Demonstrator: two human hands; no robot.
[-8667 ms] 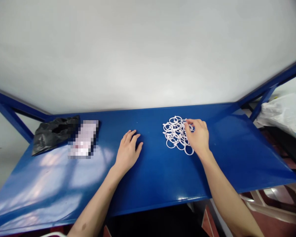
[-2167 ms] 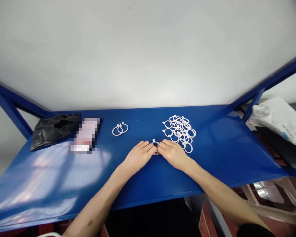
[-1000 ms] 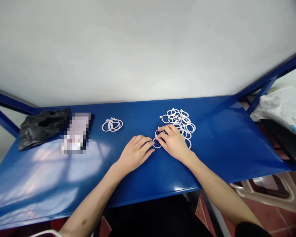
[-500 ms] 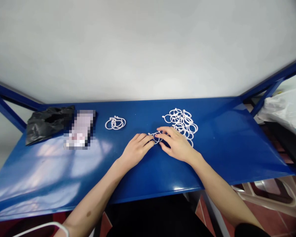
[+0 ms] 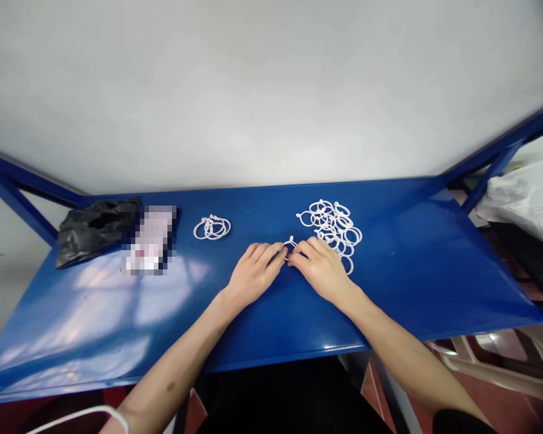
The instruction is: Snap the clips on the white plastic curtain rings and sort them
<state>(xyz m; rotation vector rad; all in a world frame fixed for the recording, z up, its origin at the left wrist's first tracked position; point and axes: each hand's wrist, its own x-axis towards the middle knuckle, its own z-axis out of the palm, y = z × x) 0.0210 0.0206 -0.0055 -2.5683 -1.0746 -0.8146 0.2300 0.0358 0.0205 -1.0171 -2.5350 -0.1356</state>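
A thin white ring with a small knob (image 5: 291, 240) sits between my hands, part of it hidden by the fingers. My left hand (image 5: 257, 271) pinches its left side, while my right hand (image 5: 319, 265) grips the right side. Beyond my right hand lies a loose pile of several similar white rings (image 5: 328, 220), overlapping flat on the blue table (image 5: 271, 325). A smaller cluster of these rings (image 5: 212, 228) rests to the left, apart from both hands.
A crumpled black plastic bag (image 5: 97, 232) and a blurred phone-like object (image 5: 152, 238) lie on the table's left. The white wall (image 5: 271, 90) rises behind. A white plastic bag (image 5: 525, 202) is off the right side, with a beige plastic stool (image 5: 502, 361) below.
My right fingers, spread over the rings before, have closed in beside the left hand. The held ring has turned so that its knob now points away from me.
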